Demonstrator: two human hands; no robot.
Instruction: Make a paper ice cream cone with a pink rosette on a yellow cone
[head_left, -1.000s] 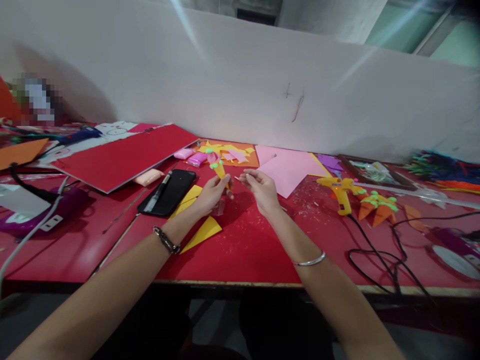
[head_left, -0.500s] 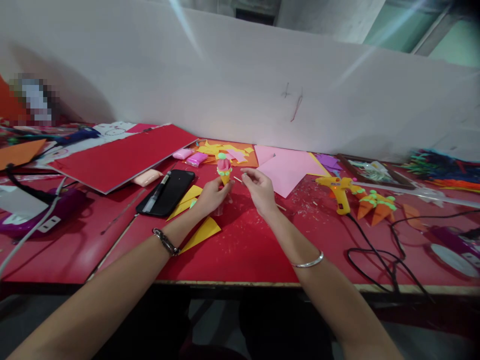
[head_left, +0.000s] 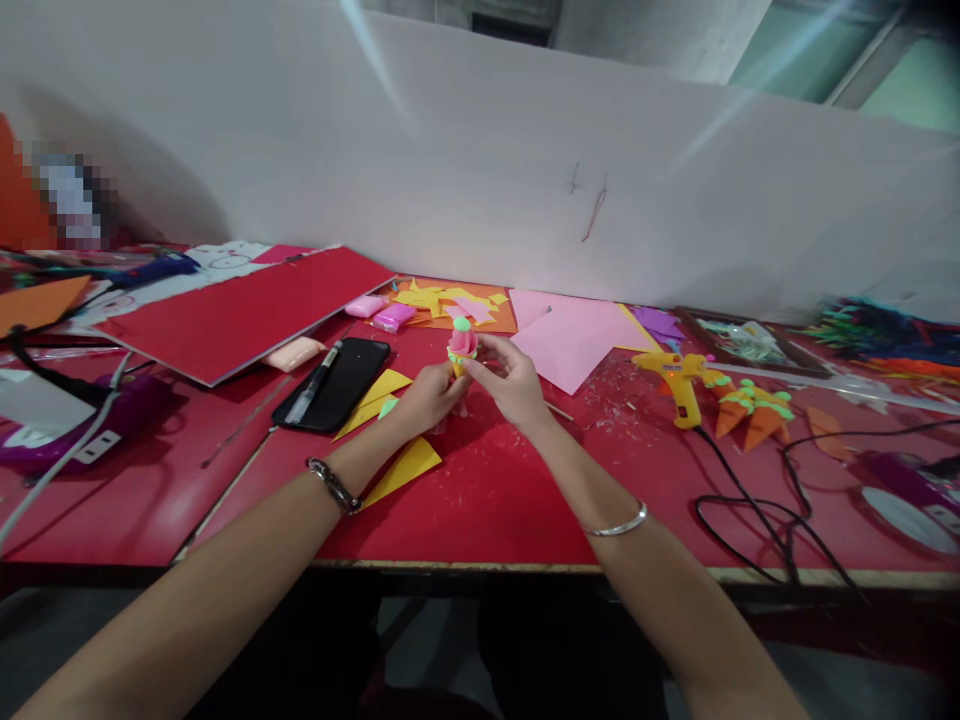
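My left hand (head_left: 431, 398) is closed round the yellow cone of a small ice cream model (head_left: 462, 345), which stands upright above the red table. Its top is a pink swirl with a green ball, and light green beads ring the cone's rim. My right hand (head_left: 514, 380) is at the model's right side, thumb and fingers bent against its rim. Whether those fingers hold anything else is too small to tell. A thin wooden stick (head_left: 559, 411) lies on the table beside my right wrist.
Left of my hands are a black phone (head_left: 334, 385) with a pen on it and yellow paper (head_left: 405, 470). At the right lie a yellow glue gun (head_left: 677, 385), its looping black cable and orange cones (head_left: 757, 415). Pink paper (head_left: 566, 345) lies behind.
The ice cream model has moved slightly right and down in my left hand. My right hand has come in to its side; the small stick near its fingertips no longer shows.
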